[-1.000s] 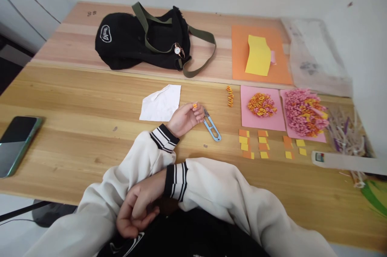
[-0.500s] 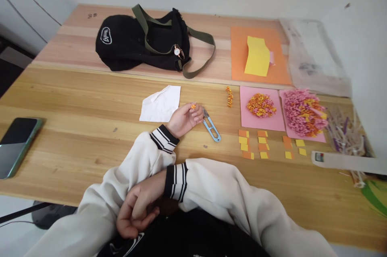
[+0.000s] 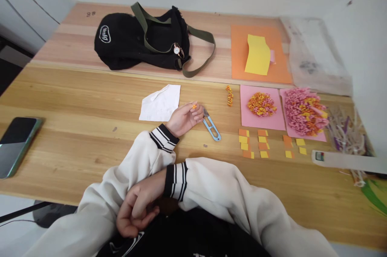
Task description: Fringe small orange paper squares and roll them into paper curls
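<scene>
While the arms are crossed in front of the body, the left hand [image 3: 184, 118] rests out on the wooden table [image 3: 75, 104], thumb and fingertips pressed together, pinching a little orange-and-yellow paper roll [image 3: 194, 106] that sticks up just above the knuckles. The right hand [image 3: 136, 209] is tucked low by the table edge, down against the left sleeve [image 3: 133, 168], fingers curled in loosely with nothing showing between them as far as I can see. Just beside the left hand, to its right, lie small blue snips [image 3: 212, 125], and a white scrap of paper [image 3: 161, 103] sits just behind the wrist, on its left. Further right there's a short row of the same tiny rolls [image 3: 229, 96], then a pink sheet [image 3: 272, 122] with a heap of orange and yellow rolls [image 3: 261, 104] on it, and next to that a second pink sheet [image 3: 319, 138] under a bigger, mostly pink heap [image 3: 304, 111]. In front of those sheets, little orange and yellow paper squares [image 3: 253, 143] are laid out in loose columns. At the far edge lies a black bag [image 3: 133, 41] with a green strap and a wristwatch [image 3: 178, 50] on it, and an orange sheet [image 3: 240, 53] with a curled yellow paper [image 3: 258, 55] on top. A phone [image 3: 16, 144] lies well off to the left, screen dark. At the far right there's a white tube [image 3: 347, 161] in front of a bundle of thin sticks [image 3: 346, 132], too blurry to say much more.
</scene>
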The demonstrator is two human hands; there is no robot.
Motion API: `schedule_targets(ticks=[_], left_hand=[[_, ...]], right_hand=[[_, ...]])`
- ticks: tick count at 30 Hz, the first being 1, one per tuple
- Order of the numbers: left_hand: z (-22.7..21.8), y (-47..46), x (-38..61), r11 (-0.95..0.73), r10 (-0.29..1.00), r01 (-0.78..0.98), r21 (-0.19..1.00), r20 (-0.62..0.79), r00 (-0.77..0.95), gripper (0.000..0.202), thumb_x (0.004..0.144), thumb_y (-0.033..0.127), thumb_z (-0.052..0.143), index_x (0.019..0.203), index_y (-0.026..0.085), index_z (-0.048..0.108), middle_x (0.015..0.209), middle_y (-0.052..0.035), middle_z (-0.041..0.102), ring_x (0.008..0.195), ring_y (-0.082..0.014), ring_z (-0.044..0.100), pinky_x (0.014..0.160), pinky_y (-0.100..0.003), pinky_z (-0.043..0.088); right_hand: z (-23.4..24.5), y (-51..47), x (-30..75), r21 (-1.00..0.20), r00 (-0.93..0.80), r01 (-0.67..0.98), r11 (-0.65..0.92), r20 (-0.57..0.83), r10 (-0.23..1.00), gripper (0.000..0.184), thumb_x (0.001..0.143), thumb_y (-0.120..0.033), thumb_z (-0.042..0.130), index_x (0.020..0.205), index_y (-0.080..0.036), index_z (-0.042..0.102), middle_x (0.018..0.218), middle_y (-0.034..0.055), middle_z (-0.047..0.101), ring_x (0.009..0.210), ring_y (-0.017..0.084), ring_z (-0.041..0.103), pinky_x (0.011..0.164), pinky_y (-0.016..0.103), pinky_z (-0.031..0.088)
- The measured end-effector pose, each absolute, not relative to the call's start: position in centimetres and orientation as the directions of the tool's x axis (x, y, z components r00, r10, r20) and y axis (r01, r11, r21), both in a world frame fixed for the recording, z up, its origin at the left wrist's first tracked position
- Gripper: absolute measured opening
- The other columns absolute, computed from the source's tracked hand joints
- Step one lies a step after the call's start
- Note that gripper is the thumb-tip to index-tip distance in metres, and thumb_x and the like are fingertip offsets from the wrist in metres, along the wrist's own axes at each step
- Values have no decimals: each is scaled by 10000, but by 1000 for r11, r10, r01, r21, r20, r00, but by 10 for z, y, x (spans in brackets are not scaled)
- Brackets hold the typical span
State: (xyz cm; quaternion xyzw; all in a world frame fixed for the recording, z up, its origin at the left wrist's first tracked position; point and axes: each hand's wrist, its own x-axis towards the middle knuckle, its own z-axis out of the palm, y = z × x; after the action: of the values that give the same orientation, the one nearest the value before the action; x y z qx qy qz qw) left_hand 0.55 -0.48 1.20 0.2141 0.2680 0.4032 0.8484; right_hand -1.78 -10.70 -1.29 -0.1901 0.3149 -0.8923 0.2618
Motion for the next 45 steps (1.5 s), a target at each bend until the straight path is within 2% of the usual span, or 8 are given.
schedule_targets(ticks=[14, 22, 40, 45], left_hand=[[13, -4, 6, 598, 792, -574, 560, -301, 531, 471, 952, 213, 234, 500, 157, 355, 535, 21, 251, 473, -103, 307, 504, -225, 337], [11, -4, 5, 563, 812, -595, 573, -248, 529, 465, 943, 172, 227, 501, 144, 367, 529, 24, 248, 467, -94, 304, 501, -220, 321], [10, -5, 6, 518, 808, -519, 679, -191, 557, 451, 932, 122, 251, 497, 146, 370, 511, 10, 311, 478, -93, 322, 519, -210, 327], [10, -5, 6, 521, 809, -520, 676, -197, 554, 461, 939, 138, 237, 498, 147, 370, 507, 11, 307, 473, -97, 326, 520, -211, 331]], right_hand=[[-13, -106, -18, -672, -788, 349, -653, 166, -593, 159, 775, -30, 395, 747, -75, 545, 452, -18, 516, 389, 87, 451, 393, 191, 313], [-13, -108, -18, -666, -794, 337, -666, 179, -581, 168, 783, -25, 376, 749, -73, 534, 438, -19, 507, 374, 88, 434, 380, 189, 303], [-9, -107, -17, -666, -797, 331, -668, 181, -576, 171, 789, -25, 372, 754, -71, 534, 432, -19, 509, 372, 85, 430, 376, 180, 301], [-9, -107, -17, -667, -809, 322, -671, 175, -562, 169, 785, -22, 377, 746, -64, 536, 443, -14, 514, 375, 86, 436, 373, 182, 300]])
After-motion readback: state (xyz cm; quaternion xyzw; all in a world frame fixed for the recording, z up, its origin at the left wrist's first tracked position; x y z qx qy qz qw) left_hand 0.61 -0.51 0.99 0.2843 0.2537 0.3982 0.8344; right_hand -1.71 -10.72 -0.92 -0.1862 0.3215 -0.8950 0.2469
